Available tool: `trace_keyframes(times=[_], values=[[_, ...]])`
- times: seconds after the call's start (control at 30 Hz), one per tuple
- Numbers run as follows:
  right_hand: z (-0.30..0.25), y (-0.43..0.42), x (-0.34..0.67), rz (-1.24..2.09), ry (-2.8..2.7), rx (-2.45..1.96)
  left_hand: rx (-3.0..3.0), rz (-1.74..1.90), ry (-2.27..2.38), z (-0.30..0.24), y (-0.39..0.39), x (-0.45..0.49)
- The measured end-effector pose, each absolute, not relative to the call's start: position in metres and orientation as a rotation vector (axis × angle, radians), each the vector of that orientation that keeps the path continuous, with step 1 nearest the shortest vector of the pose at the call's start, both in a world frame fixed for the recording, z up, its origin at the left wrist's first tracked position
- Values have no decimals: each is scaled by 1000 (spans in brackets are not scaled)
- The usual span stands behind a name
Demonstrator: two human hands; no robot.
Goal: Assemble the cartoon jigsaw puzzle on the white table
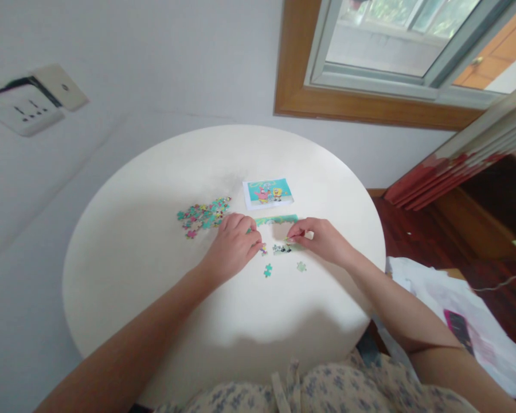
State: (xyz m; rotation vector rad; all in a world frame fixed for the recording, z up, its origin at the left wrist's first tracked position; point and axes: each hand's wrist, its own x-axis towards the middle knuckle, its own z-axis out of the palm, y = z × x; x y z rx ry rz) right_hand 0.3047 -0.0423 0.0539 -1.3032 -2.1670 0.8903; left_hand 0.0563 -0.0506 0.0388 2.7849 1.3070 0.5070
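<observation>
Now the right hand (320,238) pinches a puzzle piece (289,238) at the joined bit (281,249). I cannot tell if the curled left hand (234,244) holds anything. I think the bumps need lining up.

Round cream table (155,252), with soft daylight across the top. Plain white wall (163,63) behind it, and a white socket plate (23,109) way off up-left of the left hand (234,244). Up past the right hand (322,238) is a window (382,40) in a wooden frame. Right of that hand there's dark reddish wood floor (406,226), plus something pleated in red and white (460,160), maybe a curtain.
</observation>
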Motion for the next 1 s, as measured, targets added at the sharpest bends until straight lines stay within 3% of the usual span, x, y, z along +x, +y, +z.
trace_keyframes(times=[0.27,0.67,1.0], values=[[38,-37,274,970,-2227,-1312,2763,495,1268,41,-57,58],[17,-41,267,657,-2311,-1239,2732,448,1224,38,-59,59],[19,-42,267,633,-2355,-1245,2780,456,1279,44,-60,60]])
